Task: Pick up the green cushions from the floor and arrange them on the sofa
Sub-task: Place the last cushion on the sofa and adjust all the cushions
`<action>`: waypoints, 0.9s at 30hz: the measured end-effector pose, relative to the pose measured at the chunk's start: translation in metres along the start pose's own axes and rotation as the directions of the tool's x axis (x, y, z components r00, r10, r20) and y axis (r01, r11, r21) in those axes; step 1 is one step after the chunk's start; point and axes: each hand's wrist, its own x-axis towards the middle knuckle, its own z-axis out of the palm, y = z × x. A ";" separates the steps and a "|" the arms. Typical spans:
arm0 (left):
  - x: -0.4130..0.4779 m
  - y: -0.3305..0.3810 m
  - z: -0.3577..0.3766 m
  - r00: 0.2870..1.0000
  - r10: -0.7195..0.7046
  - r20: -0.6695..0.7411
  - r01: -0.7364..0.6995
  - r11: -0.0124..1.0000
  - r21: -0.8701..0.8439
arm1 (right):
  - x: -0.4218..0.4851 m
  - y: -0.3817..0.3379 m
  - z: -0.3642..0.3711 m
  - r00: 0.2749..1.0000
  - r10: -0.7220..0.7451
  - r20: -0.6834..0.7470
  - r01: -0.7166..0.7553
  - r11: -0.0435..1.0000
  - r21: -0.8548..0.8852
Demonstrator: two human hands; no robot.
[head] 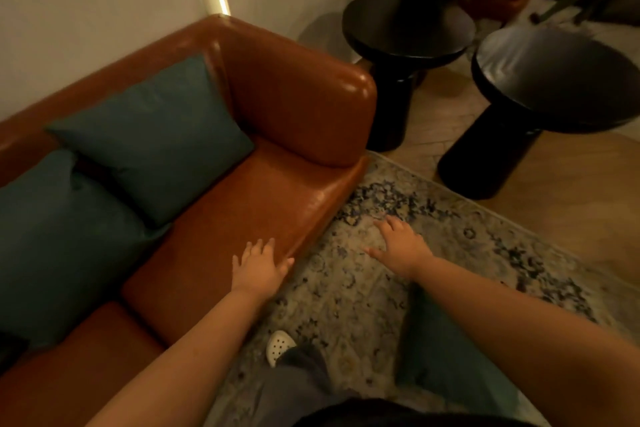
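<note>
Both hands hang empty, fingers spread: left hand (259, 267) over the sofa (277, 191) seat's front edge, right hand (398, 248) above the rug (346, 295). A corner cushion (152, 135) and a second cushion (59, 236) already lean on the backrest. A third cushion (440, 357) lies on the rug beneath the right forearm, so next likely comes a low backward reach for it.

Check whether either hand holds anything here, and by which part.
Nothing is held. The left hand and right hand are both open, fingers spread, clear of the dark green fabric cushions on the brown leather sofa.
</note>
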 end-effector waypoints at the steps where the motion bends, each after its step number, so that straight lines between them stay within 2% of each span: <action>1: -0.007 0.014 0.010 1.000 0.021 0.014 -0.022 0.999 0.026 | -0.012 0.016 0.004 1.000 0.002 -0.029 -0.002 1.000 0.001; 4: -0.023 0.057 0.043 0.992 0.075 0.102 -0.086 0.990 0.108 | -0.047 0.065 0.018 0.999 0.022 -0.047 -0.022 1.000 0.011; 9: -0.042 0.124 0.099 0.969 0.109 0.223 -0.161 0.959 0.232 | -0.096 0.145 0.053 0.996 0.089 0.005 -0.089 0.996 0.031; 17: -0.042 0.200 0.180 0.903 0.192 0.385 -0.355 0.839 0.413 | -0.146 0.243 0.130 0.957 0.271 0.104 -0.287 0.938 0.196; 27: 0.006 0.237 0.293 0.835 0.200 0.513 -0.456 0.773 0.441 | -0.143 0.324 0.207 0.912 0.395 0.112 -0.409 0.843 0.349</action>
